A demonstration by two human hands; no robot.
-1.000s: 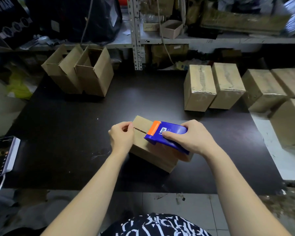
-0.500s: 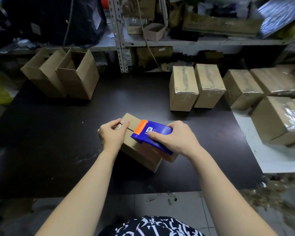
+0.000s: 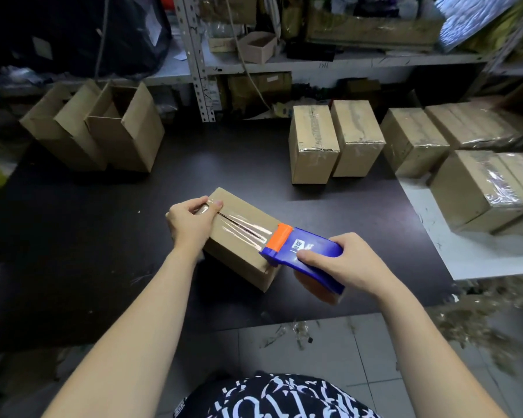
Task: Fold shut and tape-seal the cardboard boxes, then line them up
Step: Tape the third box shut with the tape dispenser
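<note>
Gripping dispenser (image 3: 311, 245), left fingers (image 3: 194, 203) apparently pinning tape (image 3: 245, 229)

Dim workroom here: a wide matte black worktable (image 3: 73, 236) fills the middle, and a white tabletop (image 3: 465, 254) sits right against its right side. Behind stands a white perforated metal shelving upright (image 3: 198, 70) carrying a cluttered white shelf board (image 3: 375, 63), with a big black plastic bag (image 3: 73, 31) slumped at the left. Down below, pale grey floor tiles (image 3: 329, 357), and shredded brownish scraps (image 3: 480, 321) strewn to the right.
</note>
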